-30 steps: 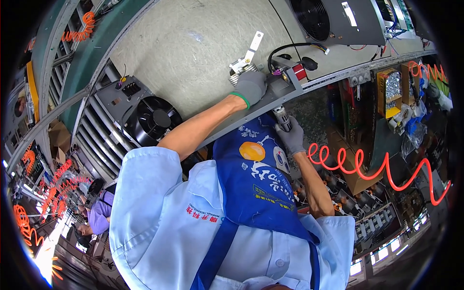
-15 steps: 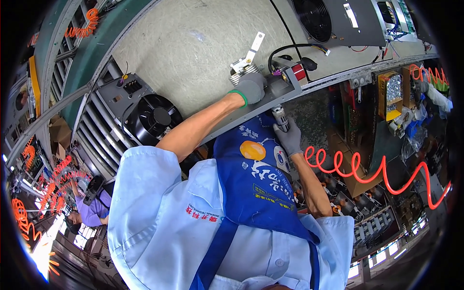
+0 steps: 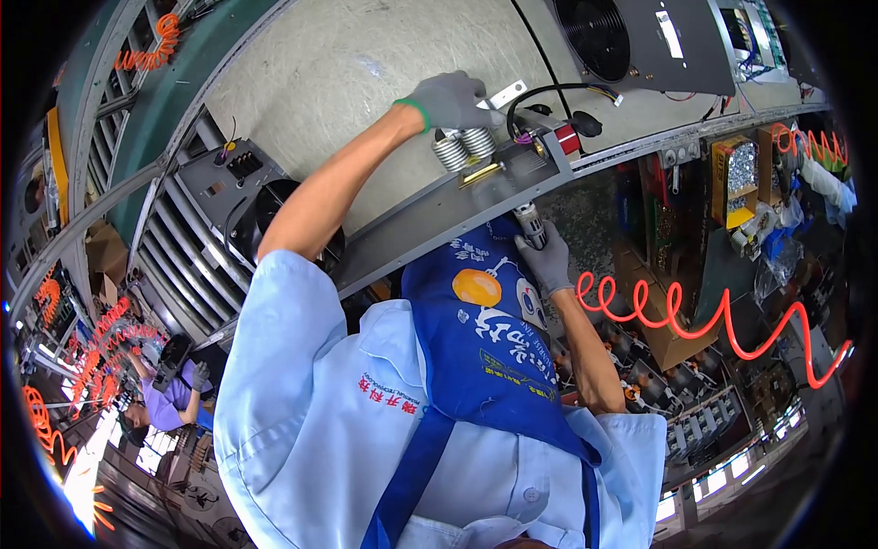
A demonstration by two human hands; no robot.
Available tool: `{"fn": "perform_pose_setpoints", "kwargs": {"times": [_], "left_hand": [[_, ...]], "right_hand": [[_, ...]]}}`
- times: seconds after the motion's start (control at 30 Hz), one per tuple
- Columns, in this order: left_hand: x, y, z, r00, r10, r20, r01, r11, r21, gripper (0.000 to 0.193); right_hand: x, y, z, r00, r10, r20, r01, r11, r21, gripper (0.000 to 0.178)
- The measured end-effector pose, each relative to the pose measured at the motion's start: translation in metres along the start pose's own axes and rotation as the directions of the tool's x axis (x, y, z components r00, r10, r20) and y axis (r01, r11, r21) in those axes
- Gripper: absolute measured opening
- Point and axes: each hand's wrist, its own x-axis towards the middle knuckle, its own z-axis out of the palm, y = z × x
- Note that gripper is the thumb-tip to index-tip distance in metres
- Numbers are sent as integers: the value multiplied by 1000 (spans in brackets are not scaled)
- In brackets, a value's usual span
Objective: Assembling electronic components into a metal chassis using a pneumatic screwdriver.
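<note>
My gloved left hand [image 3: 450, 102] closes on the near end of a flat silver bracket [image 3: 508, 94], above ribbed silver coils [image 3: 462, 149]. The coils stand beside a long grey metal panel [image 3: 430, 212] with a raised edge. A gold-coloured strip [image 3: 482, 175] shows on the panel. At its right end are a red block [image 3: 567, 138] and a black cable [image 3: 549, 88]. Below the panel, in front of the apron, my gloved right hand [image 3: 551, 263] is wrapped round a silver-headed air tool [image 3: 529, 222]; part of its body is hidden by the fingers.
A red coiled hose [image 3: 677, 297] runs from near my right hand to the right. A black fan unit [image 3: 274, 206] lies on rollers [image 3: 187, 252] at left. A grey housing with a fan [image 3: 590, 41] stands far right. A yellow box of small metal parts [image 3: 741, 174] sits at right.
My left hand has moved up and slightly left, off the panel, uncovering the coils and the gold-coloured strip. The silver bracket has swung from upright to the right. My right hand has barely moved.
</note>
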Motion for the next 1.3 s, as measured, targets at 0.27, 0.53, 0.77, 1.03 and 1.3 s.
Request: {"fn": "perform_pose_setpoints", "kwargs": {"times": [0.27,0.53,0.77,1.03,1.3], "left_hand": [[0,-42,8,953,-55,299,210,830,-517,63],[4,-45,22,920,-191,341,306,895,-325,74],[25,-27,12,766,-367,528,531,824,-197,81],[23,10,-36,722,-478,500,581,812,-61,53],[56,-29,13,759,-442,479,531,845,-61,49]], "right_hand": [[-5,-6,1,1000,-2,-11,3,999,44,42],[-2,-9,-1,1000,-5,-4,5,999,37,36],[-2,-15,-4,1000,-14,-18,14,1000,-1,33],[-1,-9,-2,999,-42,-27,42,999,-1,32],[2,-14,-6,999,-41,-12,40,999,-37,34]]}}
